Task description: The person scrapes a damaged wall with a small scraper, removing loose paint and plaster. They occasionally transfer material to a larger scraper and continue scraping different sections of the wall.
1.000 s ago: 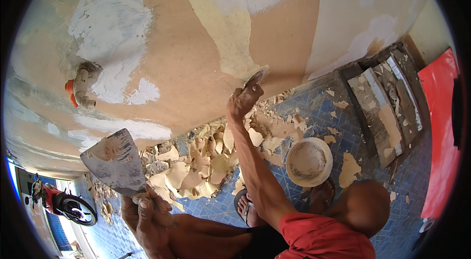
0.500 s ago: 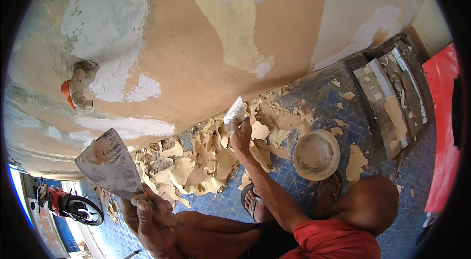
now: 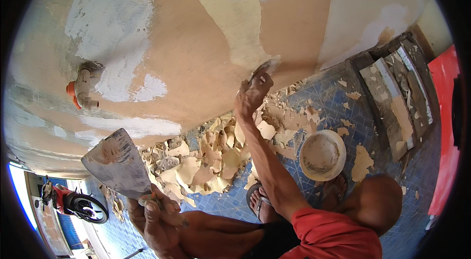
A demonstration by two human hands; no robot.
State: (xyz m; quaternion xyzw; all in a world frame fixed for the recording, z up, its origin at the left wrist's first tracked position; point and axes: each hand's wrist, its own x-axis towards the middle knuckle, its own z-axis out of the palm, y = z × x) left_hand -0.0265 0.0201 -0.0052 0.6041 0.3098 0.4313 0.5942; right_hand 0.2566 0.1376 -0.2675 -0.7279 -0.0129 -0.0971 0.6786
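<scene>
My left hand [image 3: 156, 220] is wrapped round the handle of a wide putty knife [image 3: 118, 165], its broad blade up and smeared with filler. My right hand [image 3: 252, 96] grips a small putty knife [image 3: 260, 69], whose blade lies against the lower part of the wall [image 3: 196, 53] at the edge of a pale patch. Much of the small knife is hidden by my fingers. Patches of white filler cover parts of the tan wall. A round, pale tub [image 3: 322, 155] with greyish filler inside stands on the floor by my foot.
Peeled paint flakes [image 3: 201, 161] lie heaped along the wall's foot on the blue tiles. A pipe with an orange tap [image 3: 81, 90] sticks out of the wall at left. Dusty boards [image 3: 392, 102] and a red sheet [image 3: 444, 126] are at right, a motorbike [image 3: 73, 205] far left.
My right hand has moved up and away from me, bringing the small putty knife onto the wall, its blade turned. My left hand still holds the wide one; the view has shifted slightly.
</scene>
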